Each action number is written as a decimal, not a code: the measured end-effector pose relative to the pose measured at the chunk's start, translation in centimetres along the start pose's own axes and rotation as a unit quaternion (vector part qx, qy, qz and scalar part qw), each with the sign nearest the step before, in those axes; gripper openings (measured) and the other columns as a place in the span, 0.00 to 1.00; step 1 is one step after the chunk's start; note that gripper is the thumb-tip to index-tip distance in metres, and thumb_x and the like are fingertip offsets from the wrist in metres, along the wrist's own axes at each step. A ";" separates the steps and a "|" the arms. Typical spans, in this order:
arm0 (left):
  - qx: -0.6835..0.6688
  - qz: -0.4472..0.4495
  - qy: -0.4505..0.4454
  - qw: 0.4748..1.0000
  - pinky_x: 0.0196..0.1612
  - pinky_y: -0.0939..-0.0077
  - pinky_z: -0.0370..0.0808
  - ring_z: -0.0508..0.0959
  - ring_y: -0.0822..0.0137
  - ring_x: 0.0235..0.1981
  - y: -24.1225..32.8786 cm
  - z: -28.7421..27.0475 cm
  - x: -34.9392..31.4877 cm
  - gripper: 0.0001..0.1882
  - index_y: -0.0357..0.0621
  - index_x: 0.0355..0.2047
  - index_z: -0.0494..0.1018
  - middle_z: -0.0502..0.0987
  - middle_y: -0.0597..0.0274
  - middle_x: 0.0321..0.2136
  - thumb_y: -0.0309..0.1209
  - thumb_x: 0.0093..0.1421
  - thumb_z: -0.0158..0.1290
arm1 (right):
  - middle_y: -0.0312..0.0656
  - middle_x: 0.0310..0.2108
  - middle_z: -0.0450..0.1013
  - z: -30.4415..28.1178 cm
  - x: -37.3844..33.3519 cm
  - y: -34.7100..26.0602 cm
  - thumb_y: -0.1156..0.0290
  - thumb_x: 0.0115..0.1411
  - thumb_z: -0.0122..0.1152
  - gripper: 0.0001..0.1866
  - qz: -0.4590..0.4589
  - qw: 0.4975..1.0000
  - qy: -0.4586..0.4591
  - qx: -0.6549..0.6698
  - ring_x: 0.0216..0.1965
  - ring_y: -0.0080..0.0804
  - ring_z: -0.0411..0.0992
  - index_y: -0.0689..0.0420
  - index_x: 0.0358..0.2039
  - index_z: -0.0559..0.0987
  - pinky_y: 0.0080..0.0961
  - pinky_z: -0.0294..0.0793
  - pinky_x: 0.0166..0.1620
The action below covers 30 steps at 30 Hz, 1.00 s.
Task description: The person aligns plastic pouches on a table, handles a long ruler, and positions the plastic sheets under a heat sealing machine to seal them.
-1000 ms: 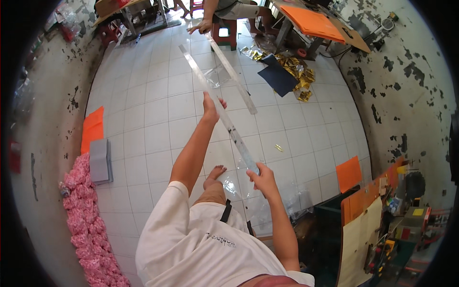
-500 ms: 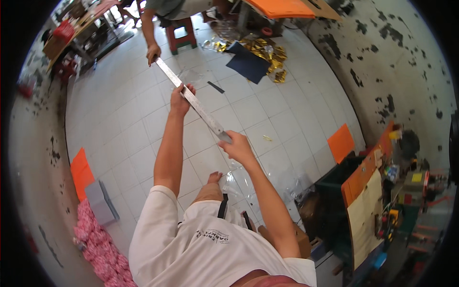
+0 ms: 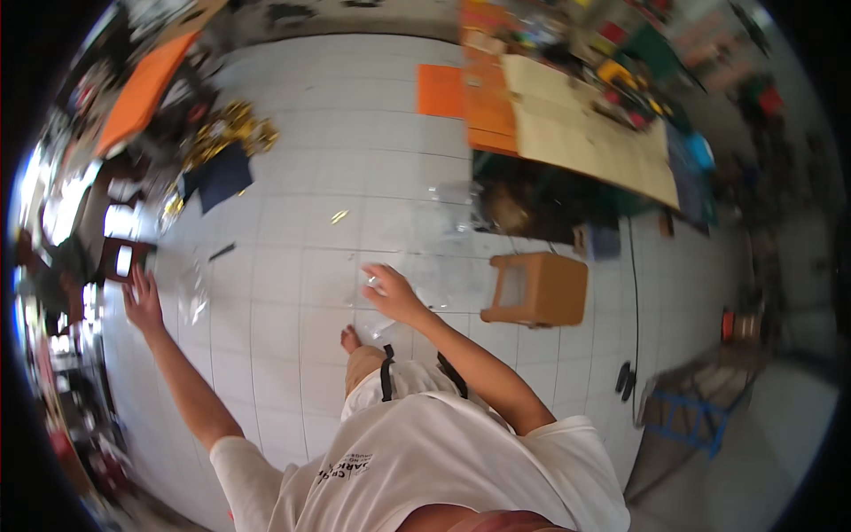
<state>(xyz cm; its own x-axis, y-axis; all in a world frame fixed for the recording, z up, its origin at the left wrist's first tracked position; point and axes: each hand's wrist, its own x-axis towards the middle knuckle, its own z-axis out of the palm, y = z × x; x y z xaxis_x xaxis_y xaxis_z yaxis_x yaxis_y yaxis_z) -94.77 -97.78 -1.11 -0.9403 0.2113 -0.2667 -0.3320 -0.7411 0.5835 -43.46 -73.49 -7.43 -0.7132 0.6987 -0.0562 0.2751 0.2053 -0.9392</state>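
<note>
My left hand (image 3: 143, 304) reaches out to the left with its fingers spread and nothing in it, near a dark red stool (image 3: 118, 259) by a person (image 3: 66, 275) at the left edge. In front of my body, my right hand (image 3: 394, 294) hangs over the tiled floor with fingers loosely curled and thumb apart; nothing shows in its grasp. Clear plastic sheets (image 3: 434, 266) lie on the floor beyond and beside it. The long pale strip held earlier is not in this view.
A brown stool (image 3: 557, 289) stands to the right, below a workbench with a cream board (image 3: 585, 133). Gold foil (image 3: 239, 129) and a dark blue sheet (image 3: 219, 180) lie at the far left. A blue-framed object (image 3: 687, 421) is at the right.
Both my hands have let go of the long pale strip and moved apart. My view has turned to the right, bringing the workbench and brown stool further into view.
</note>
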 end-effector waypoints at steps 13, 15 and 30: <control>0.719 -0.575 -0.255 0.297 0.47 0.62 0.73 0.77 0.66 0.46 -39.7 -12.2 -37.1 0.24 0.52 0.57 0.67 0.77 0.61 0.46 0.44 0.62 0.54 | 0.42 0.33 0.73 -30.7 -63.7 34.7 0.63 0.62 0.51 0.11 0.656 0.448 0.543 0.273 0.35 0.41 0.74 0.53 0.43 0.73 0.50 0.71 0.45; 0.730 -0.493 -0.285 0.378 0.41 0.64 0.75 0.80 0.66 0.38 -42.7 -10.9 -38.0 0.23 0.48 0.56 0.69 0.79 0.62 0.41 0.42 0.63 0.53 | 0.42 0.35 0.73 -31.9 -64.2 33.8 0.63 0.63 0.50 0.13 0.646 0.421 0.564 0.297 0.37 0.41 0.75 0.53 0.47 0.72 0.51 0.70 0.48; 0.608 -0.414 -0.416 0.535 0.27 0.78 0.68 0.78 0.70 0.29 -69.3 2.4 -40.6 0.16 0.46 0.51 0.71 0.78 0.64 0.32 0.32 0.63 0.50 | 0.44 0.42 0.73 -20.3 -50.9 43.9 0.61 0.65 0.52 0.17 0.603 0.564 0.339 0.452 0.42 0.37 0.73 0.55 0.50 0.73 0.38 0.73 0.45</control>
<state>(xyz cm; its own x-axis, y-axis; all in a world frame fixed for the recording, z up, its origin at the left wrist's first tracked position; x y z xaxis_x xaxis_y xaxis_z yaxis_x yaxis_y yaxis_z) -33.81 -53.47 -28.91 0.0268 0.7322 -0.6805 0.0129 0.6804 0.7327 17.99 -86.10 -38.87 0.1353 0.1220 -0.9833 -0.3620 -0.9177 -0.1637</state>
